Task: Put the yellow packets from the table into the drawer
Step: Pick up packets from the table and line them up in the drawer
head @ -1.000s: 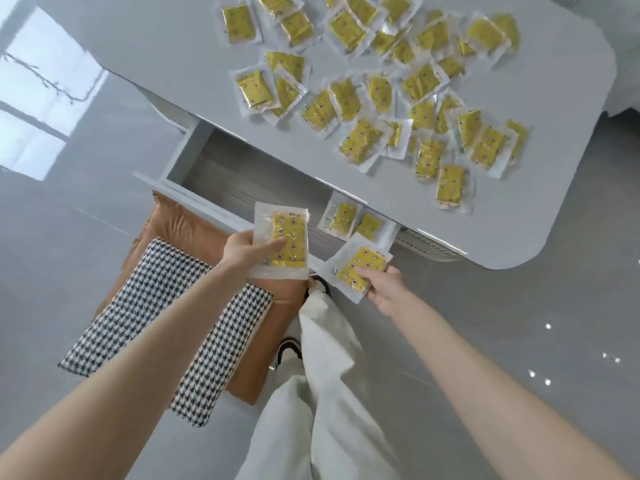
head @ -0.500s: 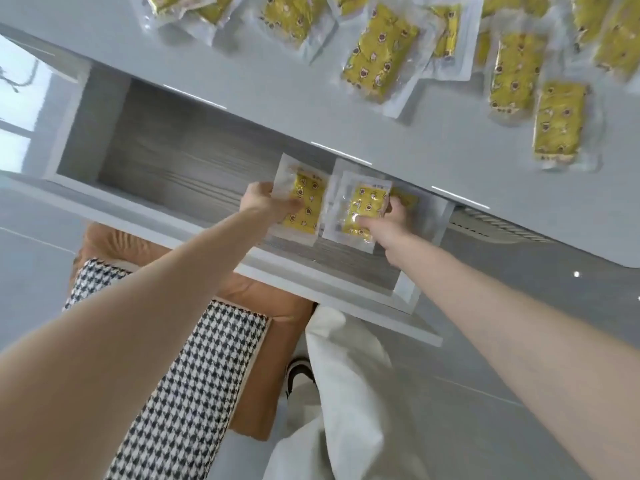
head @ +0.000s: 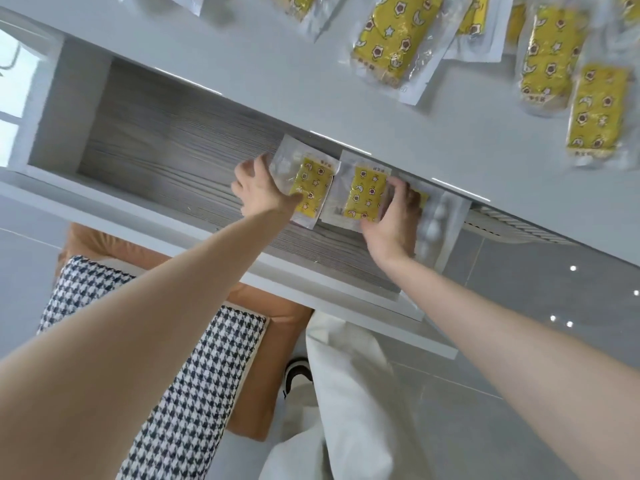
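**Sam:** Where are our hands?

**Mia:** Both are down in the drawer (head: 166, 157). Our left hand (head: 258, 190) grips the left packet (head: 311, 188) by its left edge, with the thumb on top. Our right hand (head: 391, 223) pinches the right packet (head: 363, 194), with its fingers curled over the right edge.

**Sam:** Are the packets down yet?

**Mia:** We think they are flat on the drawer floor, or just about. They sit side by side at the right end, with their edges touching. A third packet (head: 441, 216) lies just right of our right hand.

**Sam:** How do we do this bit well?

**Mia:** We lay them flat, next to each other, not in a heap. Then we let go softly so they don't slide. We lift our hands out slowly and mind the table (head: 277, 81) edge above.

**Sam:** Is there more to do?

**Mia:** Lots. The table packets (head: 391, 39) wait up there, on the far side.
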Motion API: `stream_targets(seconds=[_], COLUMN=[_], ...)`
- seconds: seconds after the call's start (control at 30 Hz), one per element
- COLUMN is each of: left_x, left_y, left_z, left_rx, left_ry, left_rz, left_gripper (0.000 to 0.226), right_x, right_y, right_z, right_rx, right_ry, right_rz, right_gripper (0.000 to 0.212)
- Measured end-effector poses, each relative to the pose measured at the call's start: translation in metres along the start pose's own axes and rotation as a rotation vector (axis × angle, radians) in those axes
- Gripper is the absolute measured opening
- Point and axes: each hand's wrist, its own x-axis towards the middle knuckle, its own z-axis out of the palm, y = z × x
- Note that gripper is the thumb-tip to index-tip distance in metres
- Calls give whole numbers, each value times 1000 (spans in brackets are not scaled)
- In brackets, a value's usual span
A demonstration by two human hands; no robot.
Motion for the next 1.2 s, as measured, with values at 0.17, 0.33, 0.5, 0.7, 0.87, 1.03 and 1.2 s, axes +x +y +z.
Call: stream_targets(seconds=[0.17,0.33,0.5,0.7,0.87,1.03,1.2], left_x=[-16,-12,0,2,3,6,0], left_y=[-7,-6,-3,-9,-13,-3,4], left_z=[1,6,11,8,10,22,28], left_rx=[-353,-521,-538,-358,-128,-37,7], left_ry=[-177,-150,-214,-160,-67,-90,-39], left_rz=[-391,-403,-325,-183,102,164,93], left_gripper=[100,88,78,69,58,60,74], right_x=[-18,-6,5,2,-5,7,3], right_y=[9,6,5,10,5,-12,-20], right_z=[-5,0,1,3,5,13,18], right_rx=[-423,-556,-603,-486,-136,124,277], right_ry=[-231,-281,-276,-210,34,33,107], right_rz=[-346,-444,-469,-462,-66,314,410], right_gripper=[82,72,67,66,73,65,55])
